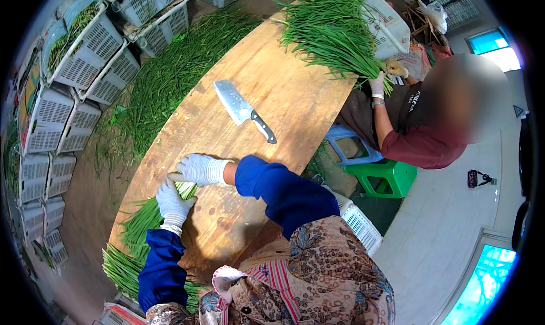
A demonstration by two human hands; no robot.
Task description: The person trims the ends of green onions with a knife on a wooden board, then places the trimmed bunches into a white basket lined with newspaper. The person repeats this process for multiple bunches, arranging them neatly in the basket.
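Both my hands wear pale gloves and close around the cut-end side of a bunch of green garlic chives point(144, 223) on the wooden table point(204, 142). My left hand point(173, 201) lies along the near side of the bunch, thumb across it. My right hand point(202, 169) presses at its pale ends from the other side; some fingers are hidden. A second bunch of chives point(123, 267) lies behind my left sleeve. Beyond my right hand rests a cleaver point(234, 103) with a black handle, touched by nobody.
Across the table a co-worker point(425, 125) in gloves holds chives beside a big heap point(328, 31). Stacked white plastic crates point(89, 52) line the left side. Loose greens point(170, 78) cover the floor. Blue and green stools point(383, 178) stand at the right.
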